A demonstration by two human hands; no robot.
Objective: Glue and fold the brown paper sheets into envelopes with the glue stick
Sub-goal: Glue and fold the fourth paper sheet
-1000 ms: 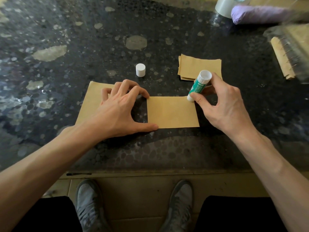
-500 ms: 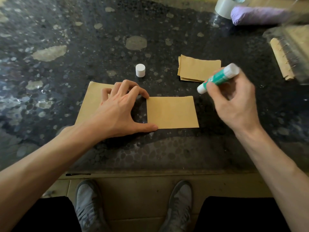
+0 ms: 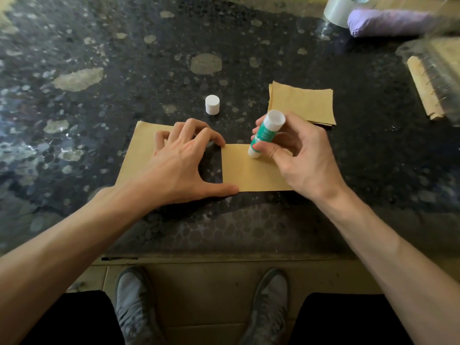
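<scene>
- your right hand has thumb and fingers wrapped round the glue stick; firm hold on its green barrel.
- glue stick leans toward 1 o'clock, lower white end touching the small brown sheet near its 12 o'clock edge.
- small brown sheet lies flat on the dark speckled table, in front of you.
- your left hand is spread wide, holding nothing; thumb tip presses the sheet's 7 o'clock corner, index tip its 11 o'clock corner.
- the other fingers rest on a larger brown sheet at 9 o'clock.
- white cap stands upright at 11 o'clock, apart from the sheets.
- stack of folded brown sheets at 1 o'clock, just beyond your right hand.
</scene>
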